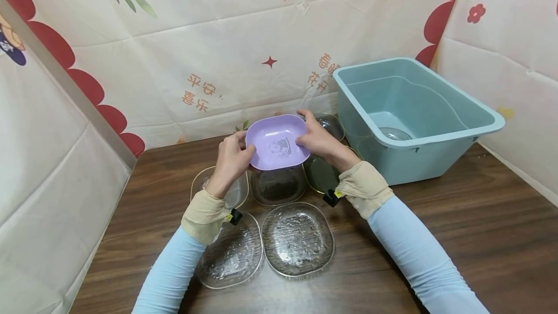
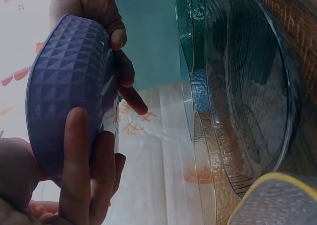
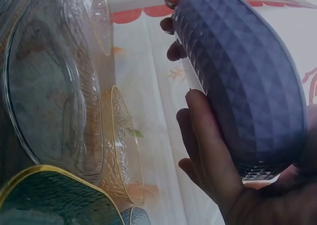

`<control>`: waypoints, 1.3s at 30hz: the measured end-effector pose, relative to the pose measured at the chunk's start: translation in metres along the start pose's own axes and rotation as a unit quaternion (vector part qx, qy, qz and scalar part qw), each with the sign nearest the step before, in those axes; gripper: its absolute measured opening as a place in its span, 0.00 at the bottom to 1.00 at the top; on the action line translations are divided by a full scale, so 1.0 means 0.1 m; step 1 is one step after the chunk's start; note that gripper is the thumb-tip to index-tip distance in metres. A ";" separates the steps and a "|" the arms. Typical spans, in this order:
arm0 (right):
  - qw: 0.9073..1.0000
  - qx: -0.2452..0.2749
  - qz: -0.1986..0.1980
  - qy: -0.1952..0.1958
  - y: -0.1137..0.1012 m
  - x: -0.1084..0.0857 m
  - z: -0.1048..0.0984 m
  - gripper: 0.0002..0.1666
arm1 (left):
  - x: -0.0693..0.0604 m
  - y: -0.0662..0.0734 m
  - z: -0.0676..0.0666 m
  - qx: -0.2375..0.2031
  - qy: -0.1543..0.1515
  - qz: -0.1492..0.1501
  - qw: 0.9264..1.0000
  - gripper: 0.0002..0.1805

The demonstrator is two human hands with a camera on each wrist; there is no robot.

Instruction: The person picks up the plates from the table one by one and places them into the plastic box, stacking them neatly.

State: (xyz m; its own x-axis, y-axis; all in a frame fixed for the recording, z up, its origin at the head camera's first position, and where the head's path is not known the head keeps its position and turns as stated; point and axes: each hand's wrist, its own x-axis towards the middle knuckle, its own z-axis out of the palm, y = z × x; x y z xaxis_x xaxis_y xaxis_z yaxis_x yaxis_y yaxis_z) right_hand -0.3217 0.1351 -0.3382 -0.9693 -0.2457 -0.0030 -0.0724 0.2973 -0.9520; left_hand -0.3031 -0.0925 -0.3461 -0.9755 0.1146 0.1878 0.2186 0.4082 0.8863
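Observation:
Both hands hold a shallow purple dish [image 1: 279,142] with a grey panda print on its inside, tilted toward the head camera above the table. My left hand [image 1: 231,159] grips its left end, thumb over the rim. At the opposite end my right hand [image 1: 323,138] grips it, the thumb likewise on the inner face. Diamond facets cover the dish's outer wall [image 2: 62,81] in the left wrist view. Beneath the faceted part, a shiny see-through layer shows in both wrist views; whether it is a separate piece I cannot tell. Fingers spread under the base.
Clear ribbed dishes [image 1: 298,240] stand in front on the wooden table [image 1: 148,207]. Behind them are a gold-rimmed clear dish [image 1: 237,193], a smoky dish [image 1: 279,185] and a dark green one [image 1: 320,176]. A blue-green tub [image 1: 457,142] at right contains a clear piece [image 1: 394,133].

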 end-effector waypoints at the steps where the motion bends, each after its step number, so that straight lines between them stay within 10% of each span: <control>1: 1.000 -0.003 -0.004 0.001 0.00 0.00 0.00 0.54 | 0.00 0.00 0.00 -0.001 -0.001 -0.001 1.000 0.26; 39: 0.994 -0.032 -0.084 0.061 -0.18 -0.10 -0.34 0.54 | 0.01 0.02 -0.12 -0.058 -0.042 -0.054 0.996 0.34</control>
State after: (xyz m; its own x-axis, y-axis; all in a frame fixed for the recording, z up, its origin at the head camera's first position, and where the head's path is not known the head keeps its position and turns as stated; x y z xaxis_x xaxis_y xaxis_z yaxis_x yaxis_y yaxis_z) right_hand -0.3187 0.1631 -0.3105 -0.9634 -0.1847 0.1944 -0.2459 0.3199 -0.9150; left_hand -0.3042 -0.1025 -0.3388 -0.9866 0.1527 0.0577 0.1039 0.3146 0.9435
